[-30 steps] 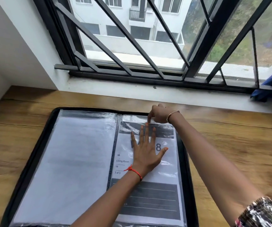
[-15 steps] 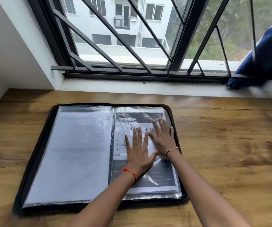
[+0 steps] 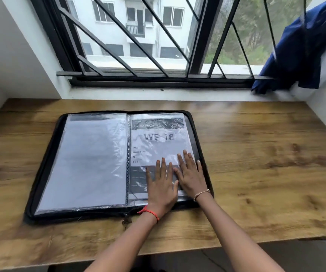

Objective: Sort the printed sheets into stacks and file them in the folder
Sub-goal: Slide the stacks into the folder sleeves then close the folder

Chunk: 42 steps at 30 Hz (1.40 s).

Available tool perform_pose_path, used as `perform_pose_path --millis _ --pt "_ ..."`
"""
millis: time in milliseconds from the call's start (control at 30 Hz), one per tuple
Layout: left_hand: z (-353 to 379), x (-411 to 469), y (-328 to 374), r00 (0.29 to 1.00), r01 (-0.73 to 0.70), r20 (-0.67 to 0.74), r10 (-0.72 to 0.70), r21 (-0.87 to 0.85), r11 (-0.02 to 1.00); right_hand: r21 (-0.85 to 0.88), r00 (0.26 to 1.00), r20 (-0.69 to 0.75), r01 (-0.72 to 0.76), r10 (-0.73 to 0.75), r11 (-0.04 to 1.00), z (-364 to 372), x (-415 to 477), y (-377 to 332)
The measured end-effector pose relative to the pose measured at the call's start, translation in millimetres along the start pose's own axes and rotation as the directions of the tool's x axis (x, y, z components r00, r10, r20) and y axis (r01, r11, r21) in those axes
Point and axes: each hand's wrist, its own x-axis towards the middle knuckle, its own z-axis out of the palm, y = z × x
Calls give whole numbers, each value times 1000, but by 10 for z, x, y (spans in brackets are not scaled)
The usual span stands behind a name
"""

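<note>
A black zip folder lies open on the wooden desk, with clear plastic sleeves on both sides of its spiral spine. The right sleeve holds a printed sheet with a dark header and large characters. The left sleeve shows a plain pale page. My left hand lies flat, fingers straight, on the lower part of the printed sheet. My right hand presses flat beside it, near the folder's right edge. Both hands cover the sheet's lower dark block.
The wooden desk runs to a white window ledge at the back and white walls on both sides. A barred window is behind. Blue cloth hangs at the right end of the ledge. The desk's front edge is near my forearms.
Both hands have slid down the right sleeve from its top to its lower part. One second ago the right hand was curled at the sleeve's top edge; now it lies flat.
</note>
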Motion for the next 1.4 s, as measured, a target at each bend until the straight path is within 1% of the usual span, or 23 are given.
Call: perform_pose_path --millis 67,133,267,333,367,400,467,500,567,633,700,733,767,800,867,967,1067,1100,1167,1267,1400 --pt "8 -105 51 1000 0 -2 0 5 1000 -39 1000 -25 -4 3 999 78 -145 54" --pt "56 -195 89 1000 3 -11 -3 2 1000 -37 999 -43 -16 14 999 109 -253 132" --pt "76 -307 73 1000 -13 18 14 -19 1000 -44 998 -33 -46 45 998 67 -310 142" --pt "32 -328 26 999 -43 7 43 -14 999 -25 994 -33 -101 100 995 18 -317 73" --pt "-6 -347 2 999 -37 16 37 -16 999 -6 988 -39 -149 148 989 -8 -331 37" --pt "-53 -358 -27 1000 -8 18 9 -16 1000 8 980 -60 -191 191 982 -27 -341 5" --pt "-134 -385 -126 994 105 -14 -104 12 994 11 960 -125 -250 249 968 -68 -354 -76" --pt "-142 -413 -180 986 167 -9 -167 13 986 1 952 -137 -278 275 961 -76 -362 -106" --pt "-106 -475 -302 971 241 10 -241 -7 971 -23 943 -144 -305 299 952 -65 -388 -139" --pt "-96 -533 -381 964 260 58 -258 -25 965 -29 942 -152 -308 300 951 -24 -407 -149" --pt "-110 -529 -412 966 239 104 -239 12 971 -46 942 -135 -314 306 948 22 -431 -158" --pt "-100 -523 -401 976 192 93 -195 40 980 -52 941 -124 -323 314 945 34 -437 -170" --pt "-120 -533 -396 972 200 124 -200 17 980 -47 937 -116 -335 328 941 32 -434 -196" --pt "-153 -535 -407 969 212 132 -207 -24 977 -24 930 -115 -354 349 935 13 -419 -230" --pt "-208 -534 -479 972 216 106 -210 -49 975 53 919 -116 -374 377 926 -50 -363 -322" --pt "-286 -532 -691 964 259 71 -255 -63 964 90 951 -135 -269 279 959 -113 -224 -496" --pt "-459 -499 -925 927 375 80 -367 -140 916 131 978 -116 -159 174 979 -182 -89 -740" --pt "-524 -494 -1012 910 415 75 -408 -177 893 147 985 -111 -119 136 982 -202 -45 -841" --pt "-631 -500 -1176 868 494 59 -494 -223 841 178 988 -146 -23 50 984 -219 40 -1030" --pt "-746 -569 -1481 786 607 62 -615 -270 748 226 980 -182 122 -81 966 -211 129 -1361" --pt "-841 -604 -1845 709 687 87 -700 -311 657 324 966 -193 227 -171 918 -166 228 -1767"
